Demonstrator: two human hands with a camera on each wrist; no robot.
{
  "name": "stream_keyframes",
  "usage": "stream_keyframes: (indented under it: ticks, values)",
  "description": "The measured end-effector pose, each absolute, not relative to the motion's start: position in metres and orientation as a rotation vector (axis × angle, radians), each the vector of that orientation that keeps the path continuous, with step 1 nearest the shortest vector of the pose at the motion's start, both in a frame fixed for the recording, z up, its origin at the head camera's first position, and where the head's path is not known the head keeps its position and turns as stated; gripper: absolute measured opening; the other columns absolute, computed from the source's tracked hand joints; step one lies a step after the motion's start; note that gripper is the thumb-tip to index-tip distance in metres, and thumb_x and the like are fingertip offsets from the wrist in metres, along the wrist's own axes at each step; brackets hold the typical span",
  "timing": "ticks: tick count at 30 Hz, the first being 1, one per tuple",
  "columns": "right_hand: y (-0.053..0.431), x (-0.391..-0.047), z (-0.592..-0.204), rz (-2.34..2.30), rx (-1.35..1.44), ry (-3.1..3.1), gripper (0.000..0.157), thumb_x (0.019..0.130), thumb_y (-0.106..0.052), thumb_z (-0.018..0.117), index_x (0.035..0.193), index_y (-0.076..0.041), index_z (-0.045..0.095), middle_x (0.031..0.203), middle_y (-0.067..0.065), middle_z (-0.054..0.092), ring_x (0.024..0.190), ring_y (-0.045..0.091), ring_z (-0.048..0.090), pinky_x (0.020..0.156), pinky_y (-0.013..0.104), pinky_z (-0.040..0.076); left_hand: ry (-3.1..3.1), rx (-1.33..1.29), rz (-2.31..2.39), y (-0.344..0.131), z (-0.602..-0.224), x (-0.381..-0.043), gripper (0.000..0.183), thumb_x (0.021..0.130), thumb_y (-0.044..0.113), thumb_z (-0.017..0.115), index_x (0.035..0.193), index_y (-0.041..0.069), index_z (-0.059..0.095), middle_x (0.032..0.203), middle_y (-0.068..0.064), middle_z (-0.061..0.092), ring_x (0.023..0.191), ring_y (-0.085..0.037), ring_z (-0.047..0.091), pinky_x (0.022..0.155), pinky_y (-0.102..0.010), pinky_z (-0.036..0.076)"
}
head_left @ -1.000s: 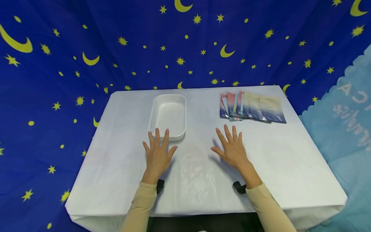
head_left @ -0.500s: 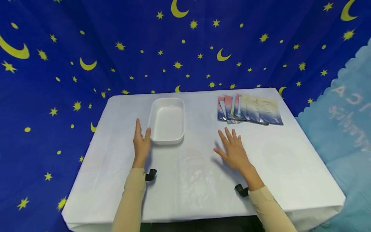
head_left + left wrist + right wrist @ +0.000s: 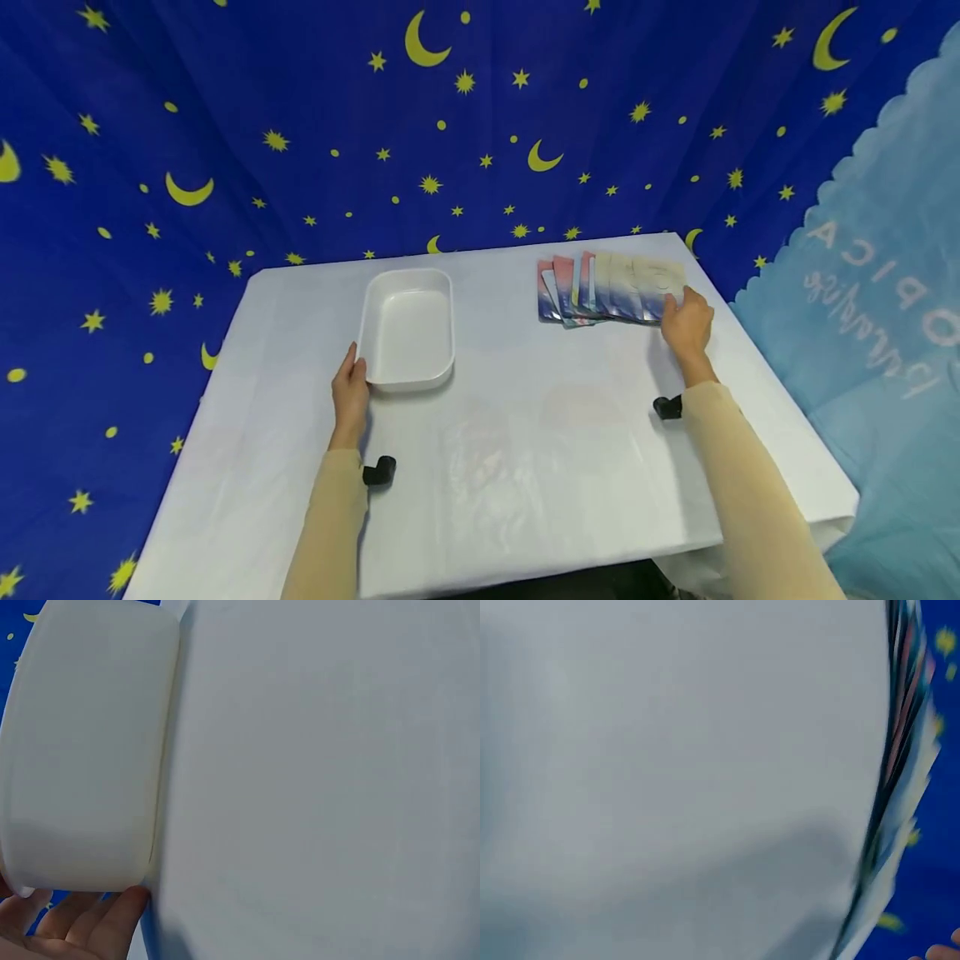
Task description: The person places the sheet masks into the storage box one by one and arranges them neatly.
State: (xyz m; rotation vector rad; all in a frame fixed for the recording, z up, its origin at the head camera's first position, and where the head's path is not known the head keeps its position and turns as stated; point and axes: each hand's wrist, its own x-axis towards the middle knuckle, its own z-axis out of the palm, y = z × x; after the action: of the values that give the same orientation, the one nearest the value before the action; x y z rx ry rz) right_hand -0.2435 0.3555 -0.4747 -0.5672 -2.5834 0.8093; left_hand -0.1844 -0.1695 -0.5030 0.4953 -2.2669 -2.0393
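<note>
A white plastic tray (image 3: pixel 412 333) stands left of centre on the table, its inside bare. My left hand (image 3: pixel 350 398) grips its near left corner; in the left wrist view the fingers (image 3: pixel 112 922) lie against the tray's outer wall (image 3: pixel 86 750). Flat foil packets (image 3: pixel 611 287), cream, pink and blue, lie overlapped in a fanned row at the back right. My right hand (image 3: pixel 688 329) is at the row's right end, thumb over the last packet. In the right wrist view, fingertips (image 3: pixel 941 952) show beside the layered packet edges (image 3: pixel 900 712).
A white cloth covers the table (image 3: pixel 487 500). Behind it hangs a dark blue curtain (image 3: pixel 337 92) with yellow moons and stars. A light blue lettered cloth (image 3: pixel 885 350) hangs at the right. Black wrist mounts (image 3: pixel 380 472) stick inward from the sleeves.
My left hand has turned on edge, moved left and taken hold of the tray's corner. My right hand has moved right and away from me to the packets. The head view has shifted.
</note>
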Motion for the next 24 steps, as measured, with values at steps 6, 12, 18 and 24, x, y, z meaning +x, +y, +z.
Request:
stream_keyframes:
  ticks: [6, 12, 18, 24]
  values:
    - [0.386, -0.267, -0.486, 0.887, -1.005, -2.659, 0.055, 0.1, -0.024, 0.035, 0.138, 0.015, 0.04, 0.139, 0.039, 0.036, 0.13, 0.052, 0.035, 0.107, 0.058, 0.036, -2.25, 0.51, -2.032, -0.176, -0.506, -0.181, 0.05, 0.107, 0.021, 0.034, 0.156, 0.015, 0.024, 0.163, -0.009, 0.018, 0.149, -0.025, 0.021, 0.119, -0.041, 0.028]
    - [0.4, -0.272, -0.498, 0.894, -1.202, -2.735, 0.06, 0.098, -0.024, 0.036, 0.138, 0.021, 0.035, 0.144, 0.037, 0.028, 0.134, 0.05, 0.03, 0.11, 0.054, 0.032, -2.246, 0.498, -2.008, -0.171, -0.509, -0.181, 0.049, 0.107, 0.021, 0.037, 0.154, 0.015, 0.029, 0.162, -0.011, 0.022, 0.148, -0.028, 0.024, 0.118, -0.042, 0.029]
    - [0.408, -0.264, -0.502, 0.77, -1.253, -2.765, 0.061, 0.094, -0.023, 0.046, 0.136, 0.021, 0.037, 0.139, 0.039, 0.037, 0.13, 0.05, 0.037, 0.108, 0.053, 0.034, -2.274, 0.463, -1.992, -0.164, -0.515, -0.178, 0.049, 0.107, 0.022, 0.037, 0.154, 0.013, 0.028, 0.161, -0.012, 0.023, 0.148, -0.031, 0.025, 0.117, -0.044, 0.031]
    - [0.411, -0.268, -0.5, 0.92, -1.33, -2.639, 0.061, 0.088, -0.014, 0.046, 0.14, 0.016, 0.037, 0.139, 0.035, 0.047, 0.13, 0.047, 0.046, 0.11, 0.05, 0.038, -2.252, 0.444, -1.98, -0.166, -0.514, -0.179, 0.049, 0.107, 0.021, 0.038, 0.154, 0.012, 0.029, 0.161, -0.012, 0.023, 0.147, -0.03, 0.025, 0.117, -0.044, 0.031]
